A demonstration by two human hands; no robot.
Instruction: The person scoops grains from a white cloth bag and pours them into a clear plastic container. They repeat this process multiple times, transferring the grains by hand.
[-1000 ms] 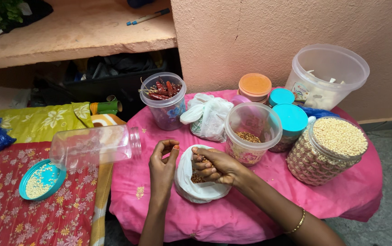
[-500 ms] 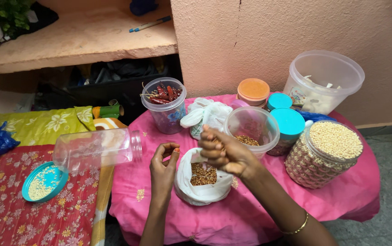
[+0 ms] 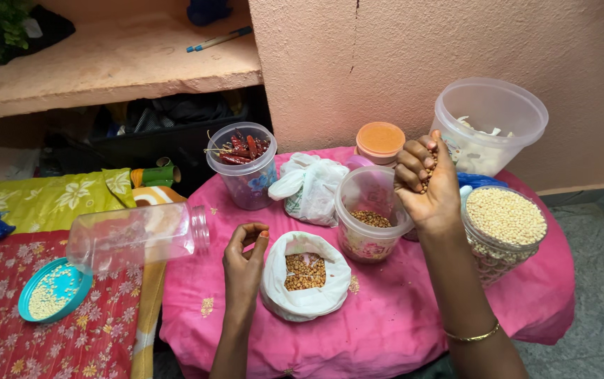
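At the far left of the frame a teal lid [image 3: 54, 290] lies upturned on a red floral cloth [image 3: 98, 330], holding pale grains. Just right of it an empty clear plastic jar [image 3: 137, 236] lies on its side, its mouth toward the pink cloth [image 3: 386, 316] that covers the low table. Near the centre, the left hand [image 3: 243, 263] rests on the pink cloth with its fingers curled loosely inward, holding nothing that can be seen, just beside a white plastic bag [image 3: 305, 277]. The bag sits open and holds brown seeds. Above it stand a clear tub of dried red chillies [image 3: 241, 165] and a knotted white bag [image 3: 310, 186]. Right of centre is a clear tub [image 3: 370, 217] with a shallow layer of the same brown seeds. The right hand [image 3: 425, 184] is raised over that tub's right rim, fingers closed around a fistful of brown seeds. At the right, a jar of pale lentils [image 3: 503, 228] stands open, with a large clear tub [image 3: 488, 126] behind it.
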